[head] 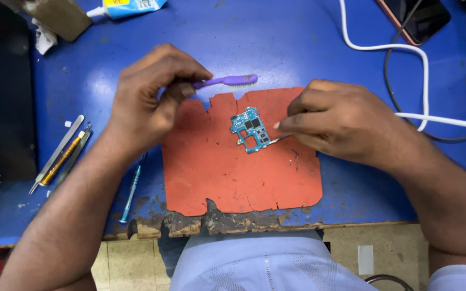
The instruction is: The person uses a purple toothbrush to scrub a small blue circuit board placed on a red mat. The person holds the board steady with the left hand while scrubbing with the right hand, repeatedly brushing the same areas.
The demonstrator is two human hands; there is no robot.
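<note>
Circuit board (251, 130) — small, blue-green, irregular outline with a cut-out window; lying flat near the upper middle of an orange-red mat (233, 172), between the two hands.

Right hand (336, 121) — resting on the mat's right edge, thumb and fingers pressed together on thin metal tweezers (279, 138); tips touching the board's lower right corner.

Left hand (155, 97) — raised over the mat's upper left corner, fingers curled and pinching the handle end of a purple toothbrush (227, 81); brush held level, bristle head pointing right, just above the mat's top edge, apart from the board.

Mat — torn and notched along top and bottom edges, laid on a blue worktop (297, 43) with a charred, chipped front edge.

Left of the mat: flat silver tweezers (56, 154), a yellow-handled tool (63, 160) beside them, and a slim teal screwdriver (132, 191) just under the left forearm.

Far side: white cable (405, 51) looping near the right wrist, dark cable beside it, a phone (416, 19) at the top right corner, a glue tube (130, 6) at top left.
</note>
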